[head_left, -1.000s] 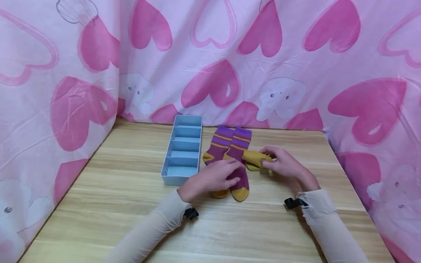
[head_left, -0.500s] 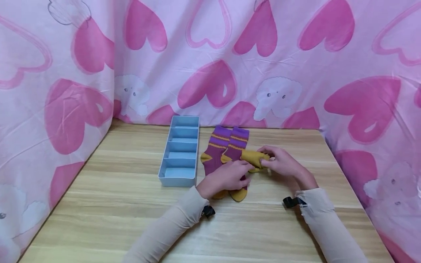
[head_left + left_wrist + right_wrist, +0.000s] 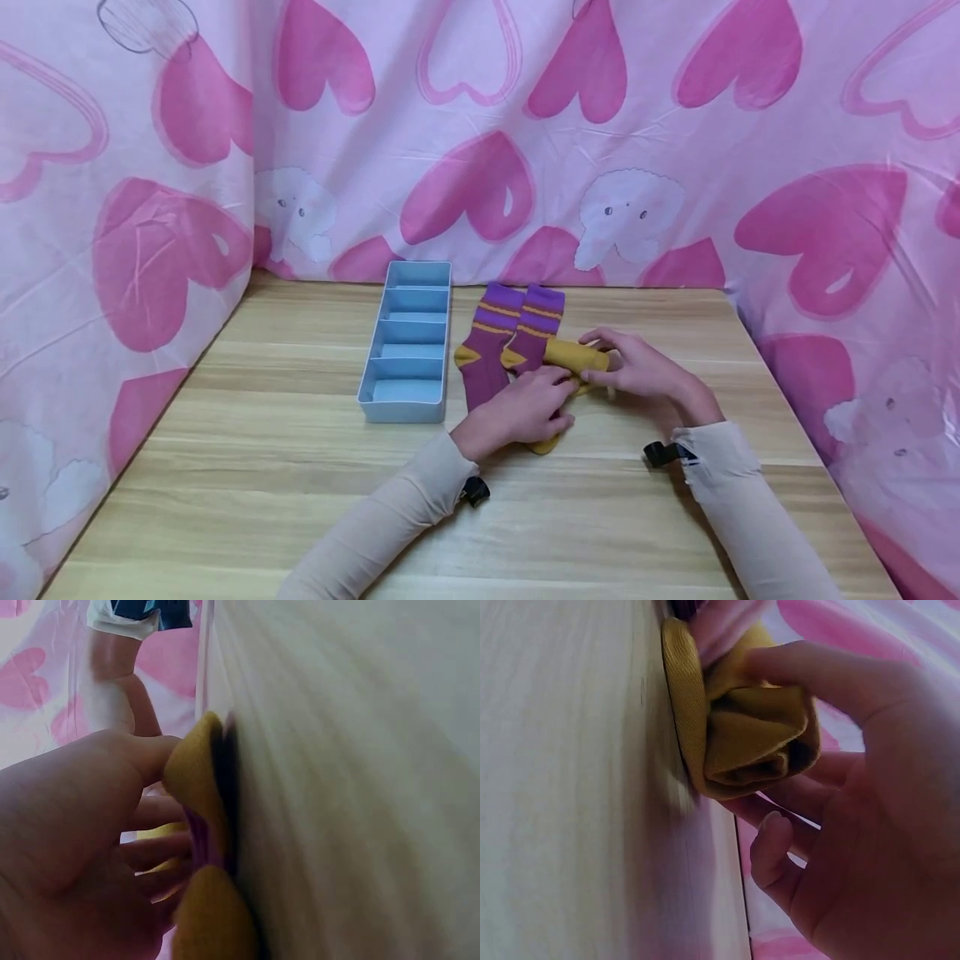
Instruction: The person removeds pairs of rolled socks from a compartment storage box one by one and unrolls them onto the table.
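Right grip (image 3: pixel 637 367) pinching yellow roll (image 3: pixel 573 354), left grip (image 3: pixel 527 407) loosely covering striped socks (image 3: pixel 483 367), blue tray (image 3: pixel 401 412) beside, curtain (image 3: pixel 555 175) behind.

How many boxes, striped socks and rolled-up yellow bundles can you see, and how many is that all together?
Blue box: 1
Striped purple socks: 2
Rolled-up yellow bundle: 1
Total: 4
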The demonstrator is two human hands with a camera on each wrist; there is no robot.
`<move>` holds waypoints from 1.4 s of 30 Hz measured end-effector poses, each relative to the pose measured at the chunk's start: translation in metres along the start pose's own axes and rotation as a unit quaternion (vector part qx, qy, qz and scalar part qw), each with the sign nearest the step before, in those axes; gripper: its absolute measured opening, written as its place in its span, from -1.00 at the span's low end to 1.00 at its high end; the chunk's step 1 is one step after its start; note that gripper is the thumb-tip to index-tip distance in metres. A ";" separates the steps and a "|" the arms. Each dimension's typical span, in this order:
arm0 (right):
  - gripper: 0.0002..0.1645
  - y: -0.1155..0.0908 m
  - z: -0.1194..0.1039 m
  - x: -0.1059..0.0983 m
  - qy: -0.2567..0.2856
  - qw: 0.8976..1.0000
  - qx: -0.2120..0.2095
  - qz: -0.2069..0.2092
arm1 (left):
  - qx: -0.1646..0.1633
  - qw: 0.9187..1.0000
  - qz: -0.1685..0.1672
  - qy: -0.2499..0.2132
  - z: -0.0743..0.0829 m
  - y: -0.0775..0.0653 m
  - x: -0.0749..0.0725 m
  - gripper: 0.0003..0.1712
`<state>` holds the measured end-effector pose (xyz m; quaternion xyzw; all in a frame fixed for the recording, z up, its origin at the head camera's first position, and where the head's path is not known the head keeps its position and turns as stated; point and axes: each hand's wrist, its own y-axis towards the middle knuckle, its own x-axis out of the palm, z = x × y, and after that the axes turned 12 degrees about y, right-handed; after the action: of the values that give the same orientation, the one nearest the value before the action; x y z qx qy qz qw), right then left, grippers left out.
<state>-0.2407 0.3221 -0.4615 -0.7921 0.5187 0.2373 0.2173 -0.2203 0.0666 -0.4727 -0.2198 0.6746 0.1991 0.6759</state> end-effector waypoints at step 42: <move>-0.52 0.006 0.000 0.001 -0.002 0.998 -0.036 0.059 | 0.023 1.000 0.005 -0.015 0.005 -0.008 -0.004 -0.46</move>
<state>-0.2457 0.3191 -0.4631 -0.7670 0.5551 0.2700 0.1750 -0.2120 0.0626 -0.4682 -0.1977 0.6702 0.1901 0.6896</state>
